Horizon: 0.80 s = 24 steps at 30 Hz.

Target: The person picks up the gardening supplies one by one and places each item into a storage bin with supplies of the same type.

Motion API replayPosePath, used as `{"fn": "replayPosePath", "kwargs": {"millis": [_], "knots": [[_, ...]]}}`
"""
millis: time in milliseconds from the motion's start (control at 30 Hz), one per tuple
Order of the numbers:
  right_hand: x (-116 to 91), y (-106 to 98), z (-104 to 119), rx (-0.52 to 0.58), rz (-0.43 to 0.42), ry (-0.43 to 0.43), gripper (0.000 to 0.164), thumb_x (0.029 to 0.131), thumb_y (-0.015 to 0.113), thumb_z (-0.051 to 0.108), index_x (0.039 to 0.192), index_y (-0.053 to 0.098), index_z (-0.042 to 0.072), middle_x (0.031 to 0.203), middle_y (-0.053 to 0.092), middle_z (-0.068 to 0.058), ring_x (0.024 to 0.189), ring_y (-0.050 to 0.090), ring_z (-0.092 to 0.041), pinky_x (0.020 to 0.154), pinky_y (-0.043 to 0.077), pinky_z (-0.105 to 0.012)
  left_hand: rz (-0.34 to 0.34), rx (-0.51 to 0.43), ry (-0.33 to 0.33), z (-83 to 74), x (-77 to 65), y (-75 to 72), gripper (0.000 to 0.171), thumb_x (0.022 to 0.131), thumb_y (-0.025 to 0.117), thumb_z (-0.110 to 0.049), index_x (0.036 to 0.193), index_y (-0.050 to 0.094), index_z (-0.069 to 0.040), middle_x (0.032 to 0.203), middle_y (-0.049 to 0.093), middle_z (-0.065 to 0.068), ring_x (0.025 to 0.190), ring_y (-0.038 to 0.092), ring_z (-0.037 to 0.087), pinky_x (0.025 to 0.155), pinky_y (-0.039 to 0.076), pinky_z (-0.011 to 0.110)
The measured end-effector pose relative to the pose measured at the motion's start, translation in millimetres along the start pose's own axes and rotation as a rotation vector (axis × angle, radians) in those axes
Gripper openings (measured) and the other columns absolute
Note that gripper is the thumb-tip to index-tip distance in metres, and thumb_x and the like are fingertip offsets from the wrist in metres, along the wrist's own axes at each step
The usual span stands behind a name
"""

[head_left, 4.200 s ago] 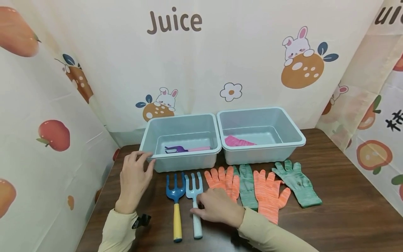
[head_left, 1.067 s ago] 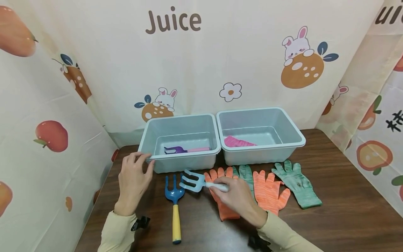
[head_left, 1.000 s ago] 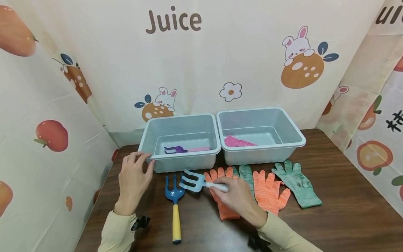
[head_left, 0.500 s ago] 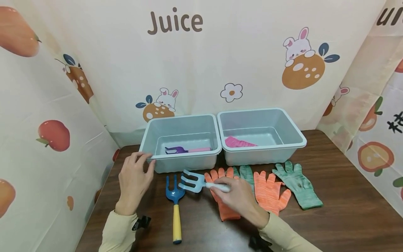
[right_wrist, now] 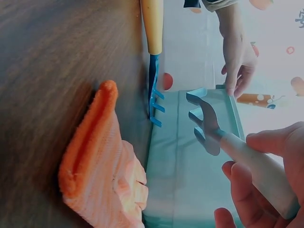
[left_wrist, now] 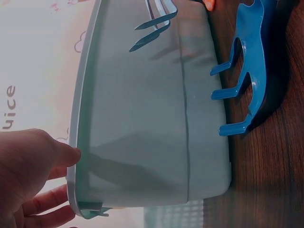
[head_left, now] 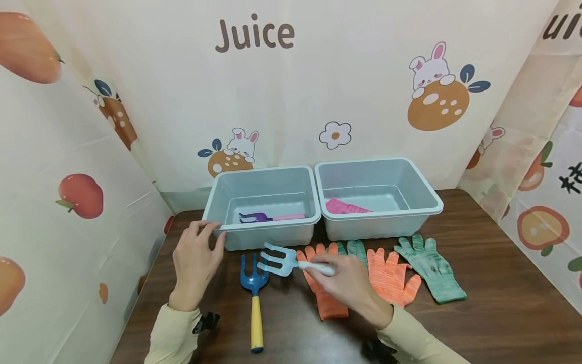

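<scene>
Pinched between the thumb and fingers of the right hand [head_left: 350,285] is a pale-blue garden fork [head_left: 284,262], smooth, with a rounded handle and three curved, flat-tipped tines. It is raised above the dark wood-grain desk [head_left: 295,336], tines pointing toward the left hand [head_left: 196,260]. The right forearm, in a cream sleeve, slants back and to the right.

The left hand reaches forward, thumb and fingers gripping the near left corner of a smooth grey-blue bin [head_left: 273,235]. Inside that bin, to the left hand's right, lies a purple fork [head_left: 257,217] with a pink handle. Beyond the right hand, a matching second bin [head_left: 382,226] holds pink fabric [head_left: 344,207].

Between the hands, a glossy blue fork [head_left: 256,308] with a yellow handle lies flat. Partly beneath the right hand is an orange knitted glove [head_left: 331,302]; farther right lies a green knitted glove [head_left: 435,273].
</scene>
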State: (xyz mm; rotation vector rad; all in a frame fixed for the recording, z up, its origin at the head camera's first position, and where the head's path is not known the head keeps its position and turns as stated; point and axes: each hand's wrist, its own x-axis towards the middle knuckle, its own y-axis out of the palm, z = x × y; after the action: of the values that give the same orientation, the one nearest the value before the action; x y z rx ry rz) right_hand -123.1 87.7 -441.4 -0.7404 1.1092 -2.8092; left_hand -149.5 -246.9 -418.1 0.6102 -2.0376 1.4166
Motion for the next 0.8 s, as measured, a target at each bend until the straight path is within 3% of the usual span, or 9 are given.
{"fn": "replayPosePath", "kwargs": {"millis": [167,500,800], "knots": [[1.2,-0.5,0.7,0.019,0.005,-0.014,0.014,0.083,0.093,0.028,0.093,0.084,0.028,0.066,0.067,0.016,0.054,0.048,0.007,0.053,0.04,-0.02,0.001,-0.009,-0.01,-0.3,0.4,-0.1,0.026,0.089,0.086,-0.017,0.11,0.081,-0.003,0.11,0.07,0.022,0.095,0.07,0.044,0.067,0.06,0.059],[8.3,-5.9,2.0,0.066,-0.007,-0.089,0.013,0.083,0.092,0.025,0.094,0.084,0.025,0.07,0.072,0.012,0.057,0.056,0.007,0.055,0.047,-0.02,0.021,-0.004,-0.034,-2.7,0.1,-1.6,0.025,0.09,0.085,-0.016,0.11,0.081,-0.002,0.113,0.07,0.022,0.097,0.07,0.044,0.068,0.06,0.059],[14.5,-10.5,7.0,0.074,0.0,-0.079,0.016,0.084,0.092,0.028,0.097,0.086,0.023,0.084,0.08,0.008,0.059,0.06,0.005,0.054,0.048,-0.02,0.026,-0.003,-0.033,-2.9,0.0,-1.0,0.026,0.089,0.086,-0.016,0.111,0.08,-0.002,0.115,0.07,0.021,0.101,0.068,0.044,0.069,0.06,0.059]]}}
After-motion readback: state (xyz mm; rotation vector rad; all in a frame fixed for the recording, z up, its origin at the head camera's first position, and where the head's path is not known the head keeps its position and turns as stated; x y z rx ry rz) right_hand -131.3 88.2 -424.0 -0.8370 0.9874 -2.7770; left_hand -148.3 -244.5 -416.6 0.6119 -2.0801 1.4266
